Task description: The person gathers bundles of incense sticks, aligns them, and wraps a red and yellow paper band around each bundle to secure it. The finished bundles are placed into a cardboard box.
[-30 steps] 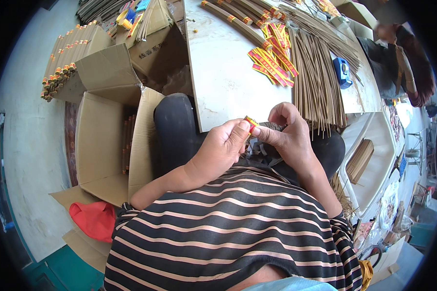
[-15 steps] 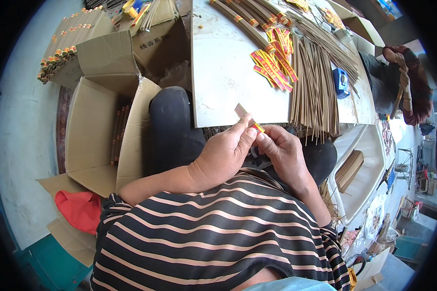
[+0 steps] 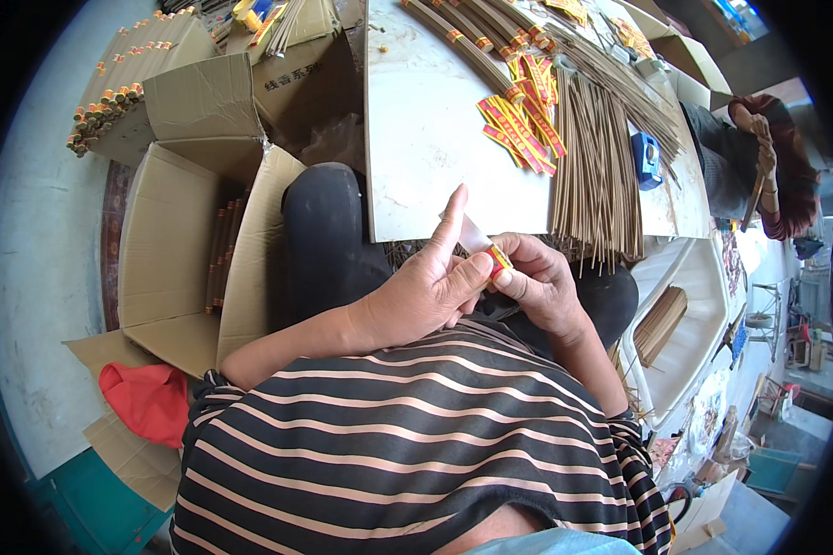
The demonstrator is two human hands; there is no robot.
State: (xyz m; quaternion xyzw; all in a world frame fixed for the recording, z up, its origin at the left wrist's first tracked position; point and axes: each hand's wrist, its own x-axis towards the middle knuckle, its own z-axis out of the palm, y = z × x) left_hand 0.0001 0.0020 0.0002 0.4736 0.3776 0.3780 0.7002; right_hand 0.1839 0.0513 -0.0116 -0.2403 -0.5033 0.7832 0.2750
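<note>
In front of my body, below the table's near edge, both hands hold a red and yellow paper label (image 3: 498, 262). Its pale back side sticks out toward the table. My left hand (image 3: 430, 285) pinches the label with the thumb, while its index finger points up along the pale strip. My right hand (image 3: 548, 282) grips the other end between thumb and bent fingers. Whether the label is wrapped round something underneath is hidden by my fingers. More red and yellow labels (image 3: 520, 129) lie in a pile on the table, beside loose brown incense sticks (image 3: 597, 166).
On the white table (image 3: 416, 166) are banded incense bundles (image 3: 477, 55) and a blue device (image 3: 648, 159). An open cardboard box (image 3: 171, 240) with bundles inside stands left. To the right are a white tub (image 3: 685, 361) holding sticks and another person (image 3: 777, 166) holding sticks.
My left index finger has lifted and straightened away from the label. My right hand has shifted slightly, and more of the label's red and yellow face shows between my thumbs.
</note>
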